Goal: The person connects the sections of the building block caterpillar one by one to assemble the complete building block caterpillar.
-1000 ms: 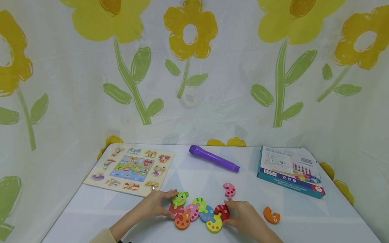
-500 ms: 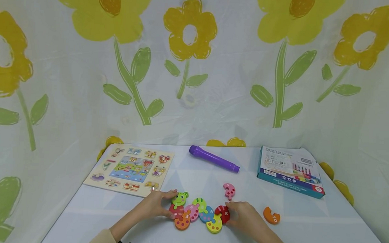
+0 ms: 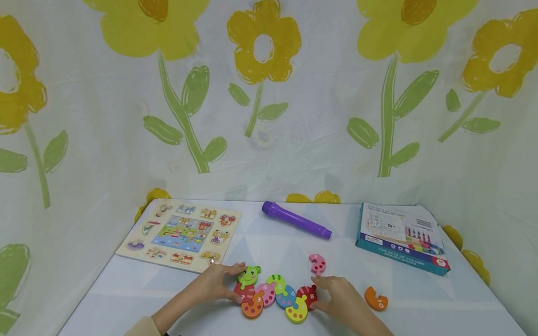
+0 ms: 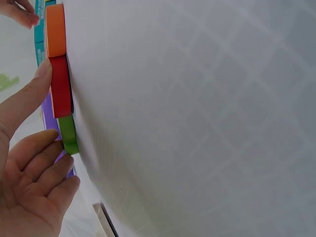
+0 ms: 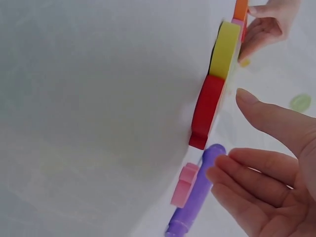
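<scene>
A wooden caterpillar number puzzle (image 3: 285, 298) lies in a wavy row on the white table. At its left end, my left hand (image 3: 209, 284) holds the green head (image 3: 248, 276) and red piece (image 4: 60, 86) between fingers and thumb. My right hand (image 3: 340, 299) is beside the red 8 piece (image 3: 310, 297) at the other end, which sits against the yellow piece (image 5: 225, 49). In the right wrist view its thumb and fingers stand apart, with a gap to that red piece. The pink 9 piece (image 3: 318, 264) lies loose just beyond this hand; the orange 10 piece (image 3: 375, 299) lies to its right.
A wooden picture puzzle board (image 3: 236, 221) lies at the back left. Behind the caterpillar is a purple toy microphone (image 3: 296, 219). A teal-edged box (image 3: 402, 237) sits at the back right. A flower-printed curtain (image 3: 314, 154) rises behind the table.
The red 8 piece has turned and shifted slightly toward me against the yellow piece. My right fingers have eased off it. My left hand has stayed in place.
</scene>
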Available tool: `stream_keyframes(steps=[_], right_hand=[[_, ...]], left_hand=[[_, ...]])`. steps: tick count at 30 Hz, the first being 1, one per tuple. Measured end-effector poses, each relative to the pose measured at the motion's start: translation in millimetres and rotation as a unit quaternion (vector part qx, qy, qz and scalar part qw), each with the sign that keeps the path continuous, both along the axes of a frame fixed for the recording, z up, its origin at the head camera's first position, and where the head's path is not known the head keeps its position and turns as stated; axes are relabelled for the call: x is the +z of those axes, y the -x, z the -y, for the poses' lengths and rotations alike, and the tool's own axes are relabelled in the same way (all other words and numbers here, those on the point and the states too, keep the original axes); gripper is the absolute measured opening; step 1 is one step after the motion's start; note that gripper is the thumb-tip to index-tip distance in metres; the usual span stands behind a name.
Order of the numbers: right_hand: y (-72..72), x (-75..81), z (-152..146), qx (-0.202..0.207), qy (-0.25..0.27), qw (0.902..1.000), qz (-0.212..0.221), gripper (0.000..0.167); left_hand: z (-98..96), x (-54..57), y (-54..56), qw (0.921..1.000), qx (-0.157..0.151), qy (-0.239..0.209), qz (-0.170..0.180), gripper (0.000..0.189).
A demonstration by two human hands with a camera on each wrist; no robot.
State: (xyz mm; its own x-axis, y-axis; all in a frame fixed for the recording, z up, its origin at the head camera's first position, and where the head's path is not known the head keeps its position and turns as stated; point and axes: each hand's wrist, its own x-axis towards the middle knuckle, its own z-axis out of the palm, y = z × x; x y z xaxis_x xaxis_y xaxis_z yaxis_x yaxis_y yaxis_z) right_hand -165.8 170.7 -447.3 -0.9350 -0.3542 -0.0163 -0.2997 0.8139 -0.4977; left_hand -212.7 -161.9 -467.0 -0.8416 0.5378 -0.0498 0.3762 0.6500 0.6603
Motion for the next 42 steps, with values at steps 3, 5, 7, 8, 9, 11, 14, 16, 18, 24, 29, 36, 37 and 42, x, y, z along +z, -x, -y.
stream_keyframes(steps=[3, 5, 7, 8, 9, 11, 14, 16, 18, 24, 29, 36, 37, 42], right_hand=[[1.1, 0.8, -2.4, -0.005, 0.001, 1.0, -0.001, 0.049], [2.1, 1.3, -3.8, -0.015, 0.001, 0.9999, 0.002, 0.05], [2.9, 2.7, -4.8, -0.027, -0.001, 0.9996, 0.009, 0.049], [3.5, 3.2, -5.2, -0.033, -0.001, 0.9994, 0.011, 0.048], [4.2, 3.9, -5.7, -0.04, -0.001, 0.9991, 0.014, 0.046], [5.8, 5.0, -6.8, -0.052, -0.003, 0.9986, 0.014, 0.045], [8.9, 5.6, -8.7, -0.065, 0.001, 0.9979, 0.007, 0.044], [11.4, 4.8, -10.4, -0.067, 0.003, 0.9977, -0.004, 0.045], [13.9, 3.7, -12.0, -0.067, 0.005, 0.9977, -0.013, 0.046], [21.5, 0.6, -15.9, -0.063, 0.003, 0.9977, -0.026, 0.044], [29.2, 0.1, -17.3, -0.07, 0.003, 0.9972, -0.026, 0.045], [40.3, -5.1, -17.6, -0.074, 0.002, 0.9971, -0.018, 0.048], [41.9, -6.3, -17.4, -0.075, 0.001, 0.997, -0.017, 0.048], [48.7, -9.8, -15.4, -0.073, 0.003, 0.9971, -0.022, 0.048]], left_hand=[[-0.2, 0.2, -0.6, 1.0, 0.0, -0.001, 0.001, 0.077], [-0.4, 0.4, -0.8, 1.0, 0.0, -0.001, 0.002, 0.077], [-0.6, 0.6, -1.0, 1.0, 0.0, -0.002, 0.003, 0.077], [-0.7, 0.7, -1.1, 1.0, -0.001, -0.002, 0.004, 0.077], [-0.8, 0.7, -1.2, 1.0, -0.001, -0.001, 0.005, 0.076], [-0.8, 0.8, -1.3, 1.0, -0.001, -0.001, 0.006, 0.076], [-0.7, 0.7, -1.4, 1.0, 0.001, -0.002, 0.008, 0.074], [-0.5, 0.5, -1.4, 1.0, 0.002, -0.002, 0.008, 0.074], [-0.5, 0.3, -1.3, 1.0, 0.002, -0.001, 0.008, 0.074], [-0.9, 0.2, -0.3, 1.0, -0.001, 0.001, 0.005, 0.075], [-0.9, 1.1, -0.2, 1.0, -0.001, -0.001, 0.005, 0.076], [-1.3, 0.3, 0.0, 0.9999, 0.002, -0.003, 0.012, 0.075], [-1.3, 0.3, 0.0, 0.9999, 0.001, -0.003, 0.011, 0.076], [-1.1, 0.3, 0.0, 1.0, 0.002, 0.0, 0.005, 0.075]])
